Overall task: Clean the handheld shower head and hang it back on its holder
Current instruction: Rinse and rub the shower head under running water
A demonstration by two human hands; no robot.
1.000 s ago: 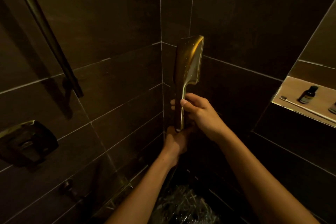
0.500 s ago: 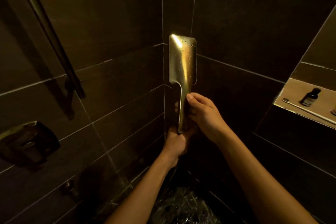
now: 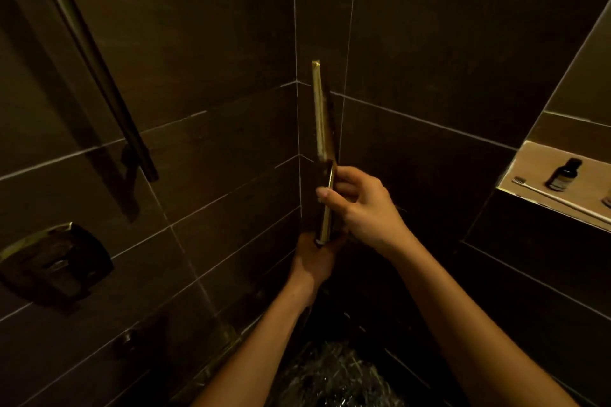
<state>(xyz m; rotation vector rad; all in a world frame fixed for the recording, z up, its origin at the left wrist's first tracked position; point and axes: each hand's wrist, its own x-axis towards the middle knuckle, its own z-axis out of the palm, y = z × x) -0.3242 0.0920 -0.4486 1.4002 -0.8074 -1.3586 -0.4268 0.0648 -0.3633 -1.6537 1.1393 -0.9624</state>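
Since half a second ago we have turned the shower head (image 3: pixel 320 116) about its long axis: its broad brass face, which then caught the light, now shows only as a thin bright edge. It stands upright in front of the corner of the dark tiled walls (image 3: pixel 205 53), head up, handle down, held in the air between our two hands and not on any holder.

Our right hand (image 3: pixel 360 205) clamps the handle from the right side, thumb laid across the front edge, fingers curled round behind, wrist bent so the forearm runs down and to the right out of view. Our left hand (image 3: pixel 315 258) sits directly below, closed around the handle's lower end, which rests in the palm; its fingers are in shadow, so we cannot tell how tightly they wrap. That forearm rises straight from the lower middle of the view.

Well to the left, a slanted metal rail (image 3: pixel 96 66) runs down the wall, with a valve plate (image 3: pixel 54 261) below it. To the far right, a lit niche (image 3: pixel 529 165) holds a small dark bottle (image 3: pixel 562 173) and a toothbrush (image 3: pixel 558 198) lying in front of it. Water glints on the floor (image 3: pixel 334 377) between our arms.
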